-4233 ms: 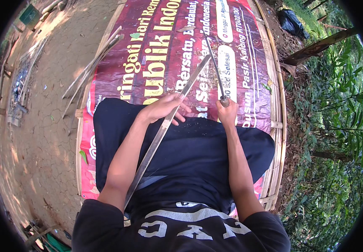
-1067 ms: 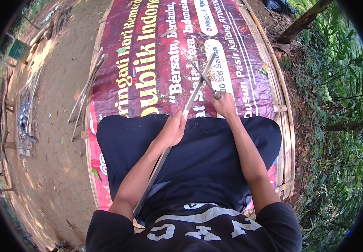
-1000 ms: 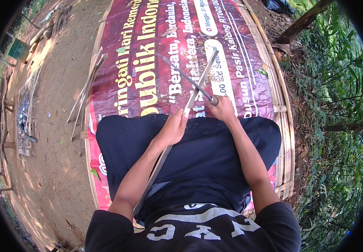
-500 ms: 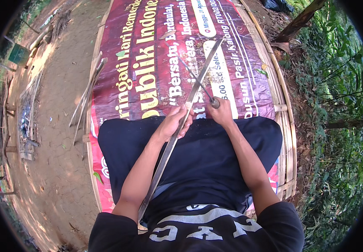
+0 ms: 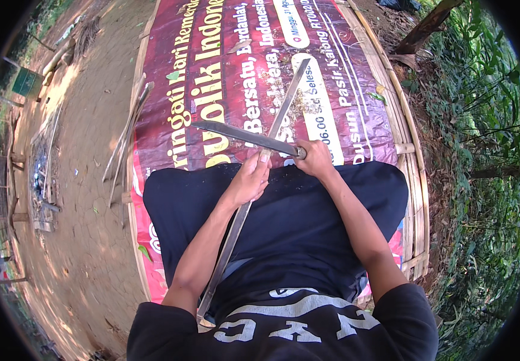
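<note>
Bright daylight, dappled ground [image 5: 91,150] (sunlit patches), fisheye-bent edges, black corners

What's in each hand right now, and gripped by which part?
The left hand holds the long strip around its middle; the right hand holds the long-bladed knife by its handle.

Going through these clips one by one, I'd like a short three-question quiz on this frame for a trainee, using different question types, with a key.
1. Which hand holds the knife?
2. True or false: the knife lies parallel to the wooden strip.
3. Fill in the blank: the strip's far end reaches over a printed red ____.

Key:
1. The right hand.
2. False; the blade crosses the strip just beyond the left hand.
3. Banner.
</note>
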